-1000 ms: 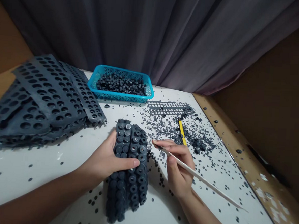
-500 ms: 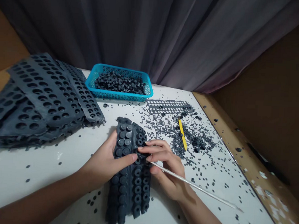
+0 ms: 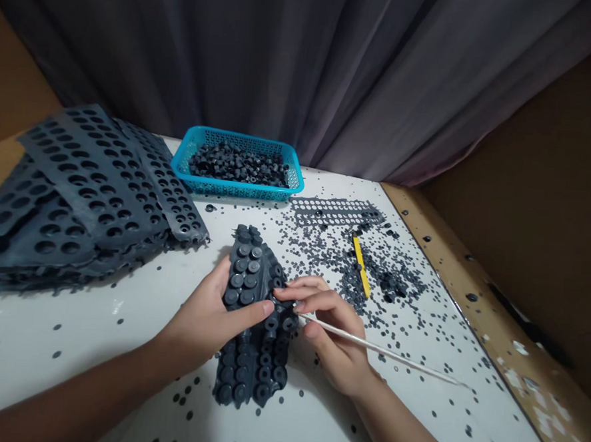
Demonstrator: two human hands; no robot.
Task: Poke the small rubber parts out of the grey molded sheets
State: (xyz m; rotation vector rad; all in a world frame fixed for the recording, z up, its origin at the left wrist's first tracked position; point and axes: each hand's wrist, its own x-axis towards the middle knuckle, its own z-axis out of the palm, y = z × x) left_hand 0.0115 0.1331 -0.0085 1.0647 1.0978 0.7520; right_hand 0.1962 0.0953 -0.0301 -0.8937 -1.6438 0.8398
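Note:
A dark grey molded rubber sheet point(image 3: 245, 298) with rows of round studs and ring-shaped pieces is raised over the white table, bent along its length. My left hand point(image 3: 220, 313) grips its left side, thumb lying across the front. At the right edge, my right hand point(image 3: 331, 330) pinches a thin whitish stick point(image 3: 392, 352), which slants down to the right. The stick's upper end meets the ring-shaped pieces, and my right fingers touch the sheet there. What the tip does among the pieces is hidden by my fingers.
Stacked rubber sheets point(image 3: 77, 188) with holes lie at left. A blue basket point(image 3: 237, 189) of small black parts stands at the back. A perforated strip point(image 3: 336, 211), a yellow-handled tool point(image 3: 361, 266) and scattered black discs point(image 3: 318, 249) lie on the white table point(image 3: 131, 371).
The sheet's lower end has swung up and away, so the sheet is more bent. The stick's far end has risen slightly. Both hands keep their holds.

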